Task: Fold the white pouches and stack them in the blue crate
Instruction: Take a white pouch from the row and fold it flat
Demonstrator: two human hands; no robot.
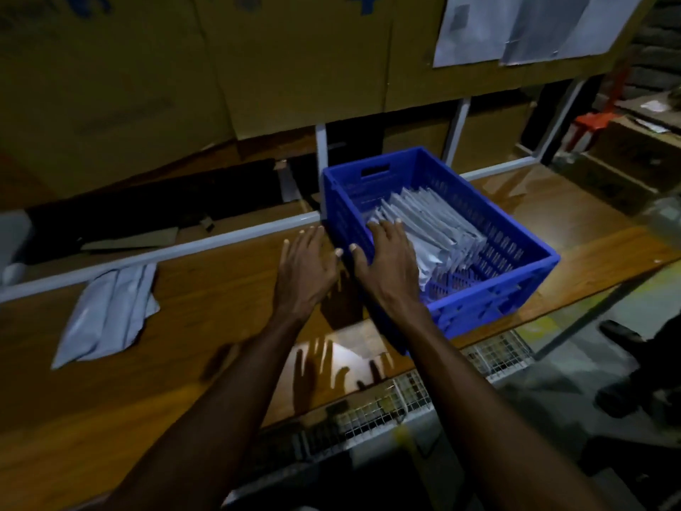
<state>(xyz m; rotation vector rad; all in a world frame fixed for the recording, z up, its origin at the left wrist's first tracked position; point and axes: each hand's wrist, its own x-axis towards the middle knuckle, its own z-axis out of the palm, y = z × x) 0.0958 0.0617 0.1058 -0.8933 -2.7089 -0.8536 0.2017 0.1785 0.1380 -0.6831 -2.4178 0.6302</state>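
Note:
A blue crate (523,289) stands on the wooden table, right of centre, holding a row of several folded white pouches (438,230) that lean on one another. My right hand (390,263) hovers over the crate's left rim with fingers spread, fingertips at the nearest pouches, holding nothing. Just left of the crate, my left hand (306,267) is above the table, fingers apart and empty. A small pile of unfolded white pouches (107,315) lies flat at the table's left.
The wooden table (206,326) has a white rail along its far edge and wire mesh (383,403) at its near edge. Cardboard boxes (147,68) rise behind it. White sheets (516,27) hang at upper right. A red object (589,123) stands far right.

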